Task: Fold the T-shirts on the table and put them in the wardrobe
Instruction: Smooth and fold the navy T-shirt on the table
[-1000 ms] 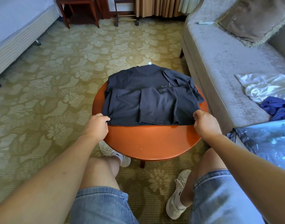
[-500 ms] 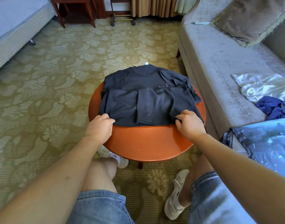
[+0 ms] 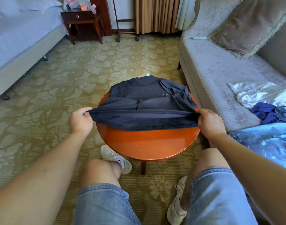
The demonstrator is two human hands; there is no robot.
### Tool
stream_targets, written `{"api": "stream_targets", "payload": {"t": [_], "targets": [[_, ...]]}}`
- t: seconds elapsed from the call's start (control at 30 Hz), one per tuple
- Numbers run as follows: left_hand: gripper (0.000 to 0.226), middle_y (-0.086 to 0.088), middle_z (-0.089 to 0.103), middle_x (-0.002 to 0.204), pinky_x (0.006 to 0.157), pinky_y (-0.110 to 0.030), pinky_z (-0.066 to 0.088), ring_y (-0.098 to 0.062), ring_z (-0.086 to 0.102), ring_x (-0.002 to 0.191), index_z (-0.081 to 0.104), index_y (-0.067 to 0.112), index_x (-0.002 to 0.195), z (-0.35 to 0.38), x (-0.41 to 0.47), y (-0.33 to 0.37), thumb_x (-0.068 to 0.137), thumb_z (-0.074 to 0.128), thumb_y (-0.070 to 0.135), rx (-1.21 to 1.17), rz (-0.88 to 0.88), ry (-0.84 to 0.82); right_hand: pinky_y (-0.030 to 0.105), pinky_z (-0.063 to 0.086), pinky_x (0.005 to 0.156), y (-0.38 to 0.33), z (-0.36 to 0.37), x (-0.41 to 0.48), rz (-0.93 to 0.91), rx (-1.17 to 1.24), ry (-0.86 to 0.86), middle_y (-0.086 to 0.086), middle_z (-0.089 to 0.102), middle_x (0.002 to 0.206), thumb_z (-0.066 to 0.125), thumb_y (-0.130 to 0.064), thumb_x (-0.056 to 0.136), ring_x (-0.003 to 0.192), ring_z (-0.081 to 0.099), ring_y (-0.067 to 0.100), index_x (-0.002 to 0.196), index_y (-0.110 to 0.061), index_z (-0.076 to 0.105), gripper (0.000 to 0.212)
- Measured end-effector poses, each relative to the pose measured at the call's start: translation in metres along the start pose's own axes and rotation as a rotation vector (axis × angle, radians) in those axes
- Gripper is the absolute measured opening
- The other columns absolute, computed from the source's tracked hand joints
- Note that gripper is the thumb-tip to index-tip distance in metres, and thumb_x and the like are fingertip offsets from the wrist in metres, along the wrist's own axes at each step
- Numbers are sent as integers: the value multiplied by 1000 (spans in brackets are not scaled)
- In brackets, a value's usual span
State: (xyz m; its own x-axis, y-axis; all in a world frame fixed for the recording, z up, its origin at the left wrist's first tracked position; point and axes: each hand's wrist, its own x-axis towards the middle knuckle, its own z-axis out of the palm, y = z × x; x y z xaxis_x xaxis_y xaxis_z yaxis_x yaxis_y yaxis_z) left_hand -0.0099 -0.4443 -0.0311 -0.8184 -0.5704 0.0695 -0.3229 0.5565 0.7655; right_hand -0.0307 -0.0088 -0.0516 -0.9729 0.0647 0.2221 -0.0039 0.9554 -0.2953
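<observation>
Learner: Hem corners are pinched, one in each fist. My left hand [image 3: 81,120] grips the near left corner of the dark T-shirt [image 3: 143,98] and my right hand [image 3: 210,122] grips the near right corner. The edge is stretched taut between them, lifted just off the round table [image 3: 148,143]. What makes this fold come out well?

Coach: The shirt's far half lies flat on the table, collar away from you, with the sides already turned in. I'd judge the move is to carry that near edge over towards the collar. Hold both corners level and pull evenly, so the layers don't slide apart. Then lay the edge down square to the shoulders. The right sleeve looks rumpled near the table's rim, so smooth it or it will make a lump.

Learner: Anything I can't see from here?

Coach: Plenty. Your fingertips are buried in cloth, so I can't tell how many layers each hand holds. The underside of the lifted part is hidden. No wardrobe is in view. On the sofa [image 3: 220,70] beside the table lie a white satin piece [image 3: 260,95], a blue garment [image 3: 265,112] and pale blue fabric [image 3: 269,143] cut off by the frame. Whether any of them is a T-shirt, I cannot tell. The script on the chest is too small to read.
</observation>
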Motion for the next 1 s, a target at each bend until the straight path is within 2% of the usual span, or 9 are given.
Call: {"api": "stream_targets", "payload": {"t": [0.07,0.2,0.33,0.43,0.5,0.6,0.7,0.83,1.0], "targets": [[35,-12,72,110,95,-45,53,-34,67,101,75,13,106,-9,-2,0,88,46,2,-64,-59,23,43,48,73,4,-8,-8,-26,8,23,16,60,97,46,-8,93,86,59,41,109,-5,66,26],[38,-10,74,96,87,-43,57,-33,69,88,75,24,82,-24,-24,6,80,46,0,-59,-171,38,40,46,74,9,-17,-25,-36,33,59,16,58,96,50,-7,90,88,57,40,107,-5,70,26],[25,-12,74,89,87,-45,57,-36,69,88,75,17,83,-30,-40,-2,77,53,9,-45,-234,-10,42,49,75,15,-19,-36,-20,71,29,16,59,94,50,-7,88,87,58,40,103,-4,71,25],[11,-12,72,84,86,-41,56,-34,69,85,68,18,74,-26,-46,1,81,59,21,-91,-251,-7,42,48,80,17,-17,-39,15,114,15,16,61,100,49,-9,91,91,59,39,106,-5,70,26],[14,-12,72,86,85,-38,55,-32,69,88,70,17,83,-19,-45,4,87,61,27,-95,-221,-10,41,46,81,17,-13,-39,52,154,6,17,61,102,48,-9,92,93,58,39,104,-4,68,23],[18,-13,73,93,83,-35,54,-31,69,90,74,15,100,-9,-40,5,92,59,22,-68,-184,-13,42,44,83,16,-2,-37,121,206,-66,20,60,102,52,-12,93,96,57,40,97,-2,64,16],[19,-13,73,98,87,-38,55,-32,69,91,75,18,97,0,-34,2,91,57,14,-73,-193,-17,40,44,83,18,10,-39,155,213,-148,21,60,102,56,-13,92,97,57,39,95,-1,63,13],[23,-10,73,103,90,-42,55,-34,69,92,74,21,97,10,-24,-3,90,54,13,-56,-219,-4,37,43,83,24,24,-41,194,219,-232,17,61,101,60,-14,91,97,57,36,96,-6,62,11],[24,-10,72,100,90,-42,55,-36,69,89,73,20,100,26,-12,-8,92,52,12,-57,-254,-9,33,44,86,24,31,-40,229,285,-310,12,66,105,69,-20,86,101,59,30,110,-8,65,28]]}}
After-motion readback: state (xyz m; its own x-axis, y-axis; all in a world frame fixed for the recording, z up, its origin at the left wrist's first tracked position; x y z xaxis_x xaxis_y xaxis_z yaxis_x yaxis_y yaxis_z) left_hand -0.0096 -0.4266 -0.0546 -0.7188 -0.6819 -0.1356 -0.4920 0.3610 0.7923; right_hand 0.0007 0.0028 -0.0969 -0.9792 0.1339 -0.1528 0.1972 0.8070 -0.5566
